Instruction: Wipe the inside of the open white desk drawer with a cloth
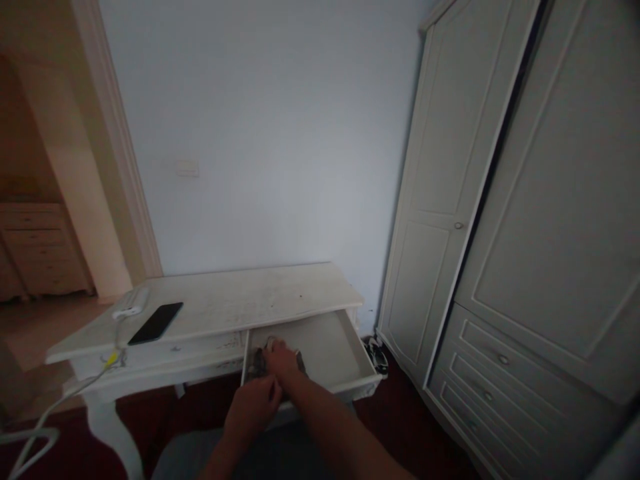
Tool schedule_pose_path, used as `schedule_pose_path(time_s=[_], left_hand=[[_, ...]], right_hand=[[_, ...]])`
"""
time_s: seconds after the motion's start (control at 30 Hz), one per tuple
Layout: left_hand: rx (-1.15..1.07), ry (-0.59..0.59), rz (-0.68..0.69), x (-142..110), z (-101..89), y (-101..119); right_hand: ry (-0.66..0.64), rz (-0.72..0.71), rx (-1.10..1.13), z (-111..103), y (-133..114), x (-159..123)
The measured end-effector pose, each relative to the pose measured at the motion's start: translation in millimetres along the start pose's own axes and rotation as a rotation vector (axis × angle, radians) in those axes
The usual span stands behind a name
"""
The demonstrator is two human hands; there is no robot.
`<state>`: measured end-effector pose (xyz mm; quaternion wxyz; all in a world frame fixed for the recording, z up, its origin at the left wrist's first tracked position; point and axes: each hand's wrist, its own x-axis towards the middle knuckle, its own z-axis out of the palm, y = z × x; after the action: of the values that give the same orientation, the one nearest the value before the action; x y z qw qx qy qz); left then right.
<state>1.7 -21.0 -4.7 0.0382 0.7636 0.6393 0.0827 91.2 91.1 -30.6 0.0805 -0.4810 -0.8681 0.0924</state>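
A drawer (340, 353) is pulled out from the right side of a white desk (240, 293). Inside its left part lies a dark, crumpled, patterned bundle (259, 364), too dim to name. My right hand (280, 361) reaches into the drawer over this bundle, fingers curled down onto it; what lies under them is hidden. Just nearer to me, at the drawer's front left corner, my left hand (253, 401) is closed with its fingers bent inward. It touches or nearly touches my right wrist, and whatever it holds cannot be seen.
On the desk's left lie a dark phone (156, 323) and a white device (131, 303) with a cable (65, 400) hanging off the side. A grey wardrobe (430, 200) stands at the right. Black-and-white shoes (376, 357) sit on the floor beside the desk.
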Motion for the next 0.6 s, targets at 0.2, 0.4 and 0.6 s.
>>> schedule_pose_path(time_s=[0.2, 0.4, 0.6], left_hand=[[0.0, -0.009, -0.027, -2, -4.3, 1], [-0.002, -0.003, -0.035, -1, -3.2, 1], [-0.008, -0.009, -0.032, 0, 0.0, -1]], right_hand=[[0.118, 0.245, -0.058, -29, 29, -3], [0.12, 0.451, -0.152, -63, 99, -27], [0.058, 0.544, -0.226, -72, 138, -61]])
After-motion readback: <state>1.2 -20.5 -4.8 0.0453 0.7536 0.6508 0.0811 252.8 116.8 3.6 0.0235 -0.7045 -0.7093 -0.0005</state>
